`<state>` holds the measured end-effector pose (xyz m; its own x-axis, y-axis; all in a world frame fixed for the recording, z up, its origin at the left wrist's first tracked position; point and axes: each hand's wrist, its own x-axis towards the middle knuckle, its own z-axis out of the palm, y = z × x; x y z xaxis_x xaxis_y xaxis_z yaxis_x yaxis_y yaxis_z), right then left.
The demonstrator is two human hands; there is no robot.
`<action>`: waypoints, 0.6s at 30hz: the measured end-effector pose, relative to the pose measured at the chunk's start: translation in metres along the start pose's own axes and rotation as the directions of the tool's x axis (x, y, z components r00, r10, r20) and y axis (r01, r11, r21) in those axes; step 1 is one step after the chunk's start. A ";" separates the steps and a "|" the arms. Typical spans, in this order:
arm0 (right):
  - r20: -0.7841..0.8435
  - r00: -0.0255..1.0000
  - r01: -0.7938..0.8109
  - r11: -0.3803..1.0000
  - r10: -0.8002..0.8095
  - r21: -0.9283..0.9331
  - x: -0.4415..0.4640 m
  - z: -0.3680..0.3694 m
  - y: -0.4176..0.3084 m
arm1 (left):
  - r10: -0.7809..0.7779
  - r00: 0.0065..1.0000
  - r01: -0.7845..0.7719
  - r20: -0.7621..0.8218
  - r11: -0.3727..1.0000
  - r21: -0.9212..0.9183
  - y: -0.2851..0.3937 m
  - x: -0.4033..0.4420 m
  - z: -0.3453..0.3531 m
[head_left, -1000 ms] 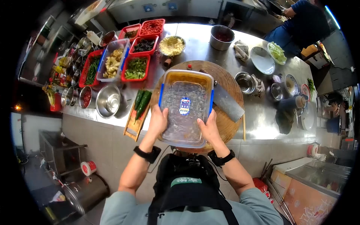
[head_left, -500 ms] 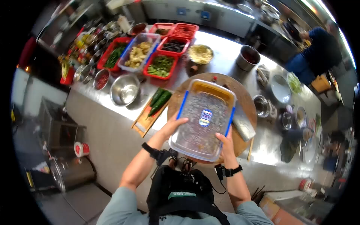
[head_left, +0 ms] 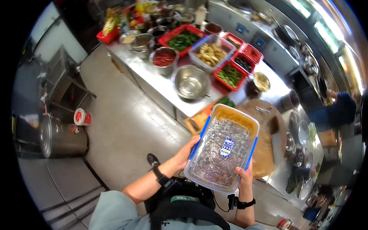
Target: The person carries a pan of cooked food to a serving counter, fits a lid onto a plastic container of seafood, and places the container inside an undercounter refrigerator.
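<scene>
Both hands carry a clear plastic food container point(head_left: 214, 165) with blue clips along its sides. Its lid bears a blue and white label point(head_left: 227, 148) and looks wet or fogged, and something yellow-brown shows through at the far end. My left hand point(head_left: 187, 152) is closed around the left edge. On the right edge, near the close corner, my right hand point(head_left: 245, 178) grips with the thumb on top of the lid. Under and beyond the container are a round wooden chopping board point(head_left: 268, 153) with a cleaver point(head_left: 276, 148) on it, and a partly hidden wooden slicer point(head_left: 197, 120).
A steel table point(head_left: 153, 86) holds an empty-looking metal bowl point(head_left: 190, 82), a pot of red pieces point(head_left: 165, 58), red baskets of greens point(head_left: 230, 76) and a tub of pale yellow pieces point(head_left: 210, 53). A white bucket point(head_left: 82, 117) stands on the floor at left. Another person point(head_left: 337, 111) works at right.
My view has swung left, so the table now lies further right and more floor shows. The container stays in both hands; one foot has stepped out to the left.
</scene>
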<state>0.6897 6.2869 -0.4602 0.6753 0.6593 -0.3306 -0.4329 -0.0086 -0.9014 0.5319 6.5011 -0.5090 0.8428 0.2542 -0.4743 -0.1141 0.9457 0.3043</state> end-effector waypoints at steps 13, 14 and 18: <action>0.350 0.931 -0.090 0.995 0.102 -0.049 0.066 0.379 0.166 | 0.144 0.971 -0.144 -0.190 0.990 0.013 0.285 -0.189 -0.252; 0.410 0.907 -0.079 0.995 0.098 -0.063 0.075 0.403 0.176 | 0.136 0.971 -0.135 -0.198 0.991 0.022 0.303 -0.197 -0.271; 0.510 0.842 -0.128 0.984 0.174 -0.124 0.119 0.490 0.210 | 0.129 0.948 -0.156 -0.291 0.985 -0.070 0.381 -0.221 -0.325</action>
<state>0.3866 6.7321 -0.5523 0.1887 0.9374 -0.2926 -0.4389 -0.1860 -0.8791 0.1311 6.8707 -0.5564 0.6309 0.4220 -0.6511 -0.2802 0.9064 0.3161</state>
